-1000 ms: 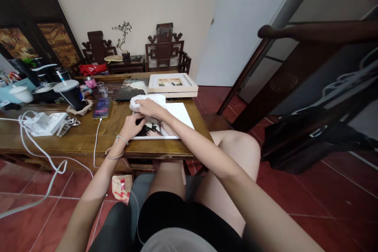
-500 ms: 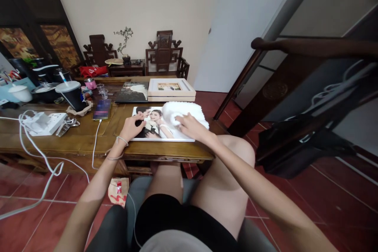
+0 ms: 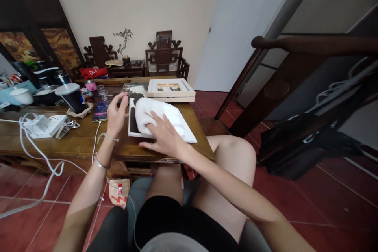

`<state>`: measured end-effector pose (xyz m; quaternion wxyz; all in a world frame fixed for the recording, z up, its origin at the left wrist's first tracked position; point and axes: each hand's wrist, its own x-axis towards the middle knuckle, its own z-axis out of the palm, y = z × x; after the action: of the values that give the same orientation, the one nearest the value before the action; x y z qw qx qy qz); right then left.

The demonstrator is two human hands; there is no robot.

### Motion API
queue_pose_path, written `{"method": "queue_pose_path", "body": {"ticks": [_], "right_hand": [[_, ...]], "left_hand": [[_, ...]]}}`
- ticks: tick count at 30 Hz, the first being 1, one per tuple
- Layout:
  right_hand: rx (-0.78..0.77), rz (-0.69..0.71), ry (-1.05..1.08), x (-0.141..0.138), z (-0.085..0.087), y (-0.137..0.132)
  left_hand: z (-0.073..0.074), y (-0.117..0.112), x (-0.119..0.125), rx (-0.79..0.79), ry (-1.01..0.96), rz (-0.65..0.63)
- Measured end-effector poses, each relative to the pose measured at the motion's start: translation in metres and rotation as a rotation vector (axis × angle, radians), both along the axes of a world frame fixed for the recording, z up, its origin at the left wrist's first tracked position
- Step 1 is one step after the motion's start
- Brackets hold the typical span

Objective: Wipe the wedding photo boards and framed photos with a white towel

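Note:
A white fluffy cloth (image 3: 153,109) covers most of a photo panel (image 3: 191,138) on the wooden table. Only the panel's dark left strip and its right corner show around the cloth. My right hand (image 3: 165,134) lies on the cloth with its fingers spread, thumb pointing out past the panel's near edge. Just left of the panel, my left hand (image 3: 116,112) is lifted and tilted up, fingers apart and loosely bent, holding nothing. I cannot tell whether its fingertips touch the panel's edge.
Behind the panel lie stacked pale frames (image 3: 171,88) and a dark photo album (image 3: 134,88). Left of my left hand are a phone (image 3: 100,111) on its cable, a lidded cup with a straw (image 3: 71,96) and a power strip (image 3: 49,126). A wooden chair (image 3: 274,82) stands at right.
My right hand and the cloth have moved left across the panel, and the hand has spread out. My left hand has come off the picture, up and left. The panel sits turned slightly.

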<state>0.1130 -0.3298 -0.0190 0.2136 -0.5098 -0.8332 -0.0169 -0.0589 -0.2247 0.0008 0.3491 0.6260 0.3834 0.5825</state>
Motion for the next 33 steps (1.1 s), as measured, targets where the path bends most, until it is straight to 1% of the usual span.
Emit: {"method": "queue_pose_path", "body": {"ticks": [2, 3, 4, 5, 7, 9, 11, 13, 15, 17, 20, 22, 23, 24, 25, 27, 28, 29, 31, 33], "right_hand": [[0.091, -0.027, 0.009, -0.014, 0.009, 0.001], [0.130, -0.032, 0.030, -0.017, 0.014, 0.001], [0.157, -0.031, 0.062, -0.016, 0.018, 0.001], [0.175, -0.040, 0.116, -0.013, 0.023, 0.001], [0.208, -0.126, 0.307, 0.000, 0.031, 0.001], [0.258, -0.284, 0.521, 0.015, 0.040, 0.001], [0.390, -0.392, 0.772, 0.029, 0.046, 0.000], [0.564, -0.378, 1.075, 0.038, 0.049, 0.002], [0.680, -0.303, 1.391, 0.044, 0.049, 0.006], [0.694, -0.254, 1.594, 0.046, 0.045, 0.011], [0.691, -0.260, 1.807, 0.043, 0.034, 0.015], [0.684, -0.289, 1.876, 0.039, 0.025, 0.013], [0.668, -0.300, 1.883, 0.037, 0.020, 0.012], [0.643, -0.304, 1.879, 0.036, 0.015, 0.011], [0.610, -0.300, 1.875, 0.036, 0.010, 0.009], [0.552, -0.283, 1.883, 0.043, 0.002, 0.005], [0.555, -0.288, 1.894, 0.050, -0.001, 0.004], [0.589, -0.308, 1.900, 0.058, -0.003, 0.002], [0.745, -0.399, 1.853, 0.080, -0.006, -0.003], [0.922, -0.518, 1.666, 0.103, -0.009, -0.008]], "left_hand": [[0.017, -0.010, 0.001, 0.042, -0.053, -0.024], [0.022, -0.013, 0.002, 0.048, -0.103, -0.053], [0.024, -0.015, 0.001, 0.044, -0.152, -0.081], [0.023, -0.016, 0.001, 0.032, -0.195, -0.102], [0.012, -0.015, 0.000, -0.027, -0.229, -0.122], [-0.007, -0.012, -0.001, -0.140, -0.195, -0.130], [-0.026, -0.010, 0.000, -0.248, -0.164, -0.128], [-0.040, -0.008, 0.001, -0.332, -0.136, -0.126], [-0.047, -0.008, 0.003, -0.391, -0.153, -0.130], [-0.047, -0.011, 0.007, -0.435, -0.179, -0.154], [-0.048, -0.018, 0.019, -0.509, -0.172, -0.253], [-0.051, -0.024, 0.032, -0.541, -0.175, -0.353], [-0.054, -0.026, 0.039, -0.509, -0.194, -0.348], [-0.058, -0.026, 0.045, -0.475, -0.227, -0.285], [-0.061, -0.026, 0.049, -0.451, -0.264, -0.195], [-0.065, -0.021, 0.050, -0.436, -0.282, -0.117], [-0.065, -0.016, 0.048, -0.438, -0.279, -0.098], [-0.065, -0.011, 0.043, -0.444, -0.269, -0.084], [-0.062, 0.000, 0.031, -0.457, -0.241, -0.060], [-0.058, 0.010, 0.018, -0.479, -0.204, -0.044]]}}
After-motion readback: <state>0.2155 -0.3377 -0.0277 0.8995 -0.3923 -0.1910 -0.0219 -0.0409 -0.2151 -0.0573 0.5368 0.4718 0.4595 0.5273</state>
